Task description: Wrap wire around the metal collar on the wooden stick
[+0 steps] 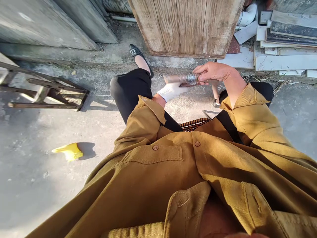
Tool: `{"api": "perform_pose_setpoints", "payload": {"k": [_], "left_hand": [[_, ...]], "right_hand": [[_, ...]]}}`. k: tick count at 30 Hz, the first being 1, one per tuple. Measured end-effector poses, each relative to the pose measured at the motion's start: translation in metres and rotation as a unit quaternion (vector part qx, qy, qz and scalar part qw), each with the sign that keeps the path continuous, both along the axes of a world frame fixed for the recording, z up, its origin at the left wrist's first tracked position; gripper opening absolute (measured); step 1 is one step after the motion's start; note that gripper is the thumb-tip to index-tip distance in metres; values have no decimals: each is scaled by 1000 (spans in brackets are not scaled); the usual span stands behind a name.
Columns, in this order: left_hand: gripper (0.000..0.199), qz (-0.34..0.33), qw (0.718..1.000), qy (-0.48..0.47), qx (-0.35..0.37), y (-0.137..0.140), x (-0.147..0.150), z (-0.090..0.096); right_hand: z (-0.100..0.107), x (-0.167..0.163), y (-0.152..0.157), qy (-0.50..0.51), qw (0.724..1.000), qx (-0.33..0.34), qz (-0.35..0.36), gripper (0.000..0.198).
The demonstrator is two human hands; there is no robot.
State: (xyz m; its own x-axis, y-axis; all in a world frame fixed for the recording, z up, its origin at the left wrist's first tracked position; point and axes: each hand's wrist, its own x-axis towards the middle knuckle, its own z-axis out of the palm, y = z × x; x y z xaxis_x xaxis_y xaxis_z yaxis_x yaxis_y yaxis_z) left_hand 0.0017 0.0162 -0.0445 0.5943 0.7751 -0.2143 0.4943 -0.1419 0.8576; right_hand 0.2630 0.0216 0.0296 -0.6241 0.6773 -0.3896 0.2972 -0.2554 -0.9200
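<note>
The person seems to be handling silvery wire (191, 78) wound on a pale rod (173, 78) above the concrete floor (99, 132), gloved left hand (171, 91) clamped on the rod, bare right hand (213, 72) pinched on the wire, and the next move probably calls for a steady hold.

The single head-worn view is directed steeply downward and forward; the mustard shirt (153, 175) is seen nearest, the left hand (172, 91) and right hand (215, 71) beyond, the wooden panel (184, 29) far.
</note>
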Motion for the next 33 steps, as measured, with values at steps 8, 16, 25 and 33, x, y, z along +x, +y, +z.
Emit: {"api": "perform_pose_setpoints", "payload": {"k": [8, 16, 25, 33], "left_hand": [[46, 32, 997, 41, 63, -2, -1, 7], [19, -58, 988, 2, 145, -13, 7, 4], [8, -30, 987, -43, 149, -14, 8, 1], [12, -24, 983, -71, 167, -19, -1, 0]], "right_hand": [[-8, -34, -10, 104, 953, -117, -260, 6], [-32, -36, -2, 29, 952, -106, -286, 27], [0, -40, -8, 8, 963, -75, -260, 19], [-28, -37, 2, -21, 935, -147, -321, 27]]}}
